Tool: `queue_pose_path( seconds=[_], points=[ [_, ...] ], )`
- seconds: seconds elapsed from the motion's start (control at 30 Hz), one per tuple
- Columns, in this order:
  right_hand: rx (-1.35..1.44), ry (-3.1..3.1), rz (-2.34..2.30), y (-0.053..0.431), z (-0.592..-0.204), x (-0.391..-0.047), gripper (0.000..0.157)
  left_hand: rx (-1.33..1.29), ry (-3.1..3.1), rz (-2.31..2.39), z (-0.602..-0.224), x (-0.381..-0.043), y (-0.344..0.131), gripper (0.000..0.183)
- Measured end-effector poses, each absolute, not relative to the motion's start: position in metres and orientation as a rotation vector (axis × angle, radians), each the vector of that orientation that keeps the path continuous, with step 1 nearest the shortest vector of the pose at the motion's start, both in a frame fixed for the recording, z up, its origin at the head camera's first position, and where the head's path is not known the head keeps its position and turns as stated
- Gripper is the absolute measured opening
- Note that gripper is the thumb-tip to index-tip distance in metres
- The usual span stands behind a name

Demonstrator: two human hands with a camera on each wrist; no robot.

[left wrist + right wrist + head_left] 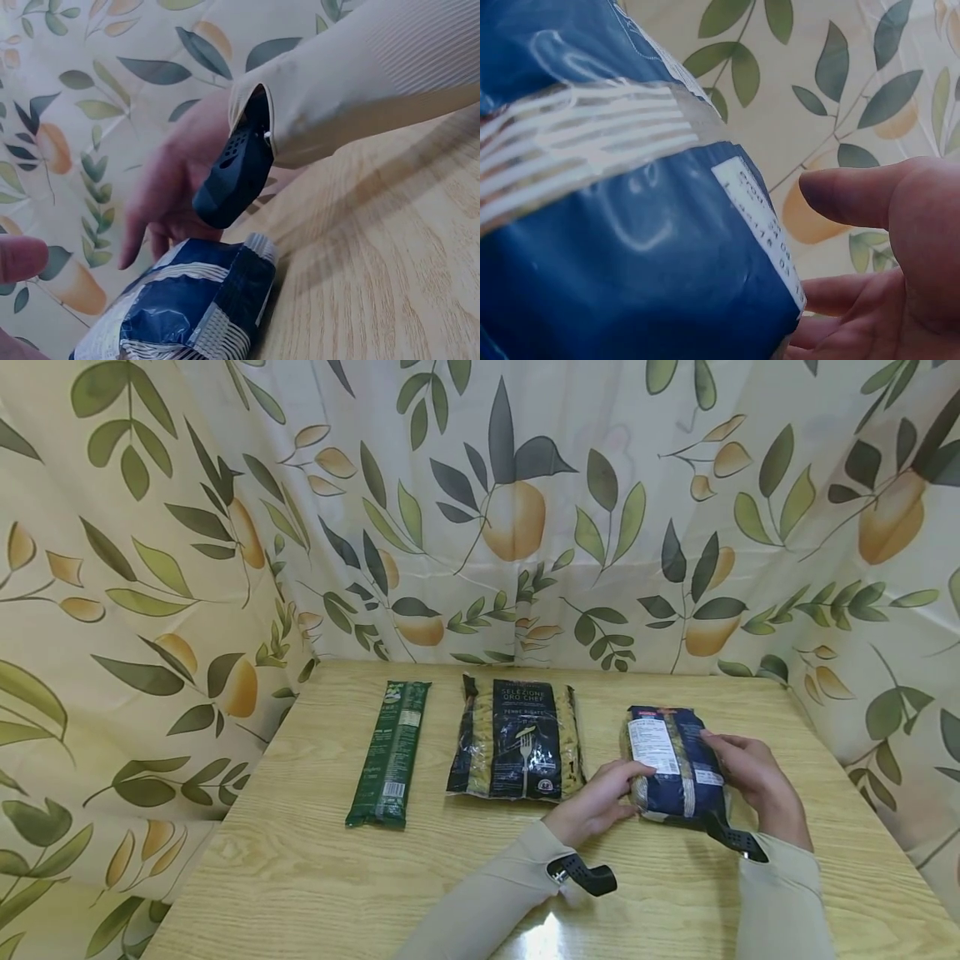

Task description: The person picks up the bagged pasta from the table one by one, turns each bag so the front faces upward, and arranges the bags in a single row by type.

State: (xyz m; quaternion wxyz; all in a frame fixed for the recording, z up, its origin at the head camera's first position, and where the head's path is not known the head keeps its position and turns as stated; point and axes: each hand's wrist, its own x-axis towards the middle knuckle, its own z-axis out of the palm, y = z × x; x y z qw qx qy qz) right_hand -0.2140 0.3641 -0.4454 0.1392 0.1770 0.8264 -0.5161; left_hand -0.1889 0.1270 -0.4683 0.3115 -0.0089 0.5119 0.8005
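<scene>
A blue pasta packet [663, 768] with a white label lies at the right of the table, between both hands. My left hand [597, 797] is at its left side, the thumb reaching over the label's edge in the head view. In the left wrist view that thumb [21, 257] is raised off the packet. My right hand [759, 777] is at the right side, its straight thumb apart from the packet [630, 217] in the right wrist view. The other right fingers reach beside the packet, their tips partly hidden.
A large penne bag [525, 739] lies mid-table, left of my left hand. Farther left is a long green packet [390, 756]. Leaf-and-fruit patterned curtains [517, 527] hang at the back and sides of the wooden table [300, 868]. Both wrists carry black camera mounts.
</scene>
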Motion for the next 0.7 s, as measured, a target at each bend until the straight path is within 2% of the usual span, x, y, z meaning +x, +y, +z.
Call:
queue_pose_path(
  seconds=[0.27, 0.7],
  points=[
    [0.506, 2.36, -1.517, 0.3661, -0.4474, -0.215, 0.095, -0.026, 1.361, 2.123, -0.4656, -0.1894, 0.1234, 0.037],
    [0.419, 2.301, -1.519, 0.3724, -0.4481, -0.2164, 0.093, -0.053, 1.362, 2.116, -0.4621, -0.1917, 0.1219, 0.036]
  ],
)
